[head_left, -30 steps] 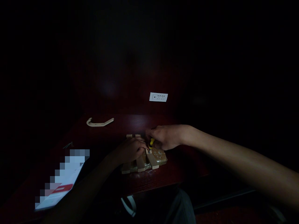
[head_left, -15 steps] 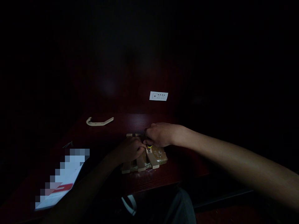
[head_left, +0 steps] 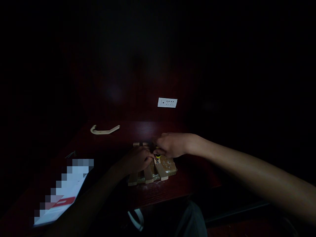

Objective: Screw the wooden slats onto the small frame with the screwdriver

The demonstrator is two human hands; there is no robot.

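Note:
My right hand (head_left: 170, 144) is closed around a short screwdriver (head_left: 158, 156) with a yellow and dark handle, most of it hidden by the fingers. Its tip points down at a screw (head_left: 157, 162) in the rightmost wooden slat (head_left: 161, 172). From the left, my left hand (head_left: 139, 159) bends over the slats, fingers closed against the rightmost one beside the screwdriver. Two more slats, a middle one (head_left: 148, 176) and a left one (head_left: 133, 179), lie roughly parallel. Beneath them is a brown block wrapped in clear film or tape (head_left: 170, 166).
A curved wooden hook-shaped piece (head_left: 105, 131) lies at the back left of the dark red table (head_left: 158, 196). A lit, partly pixelated sheet or screen (head_left: 66, 194) is at the left. A white socket plate (head_left: 167, 102) sits on the wall. Surroundings are very dark.
My right hand has shifted slightly on the screwdriver, showing more of its yellow part. The left hand stays on the slats. The whole view has moved a little.

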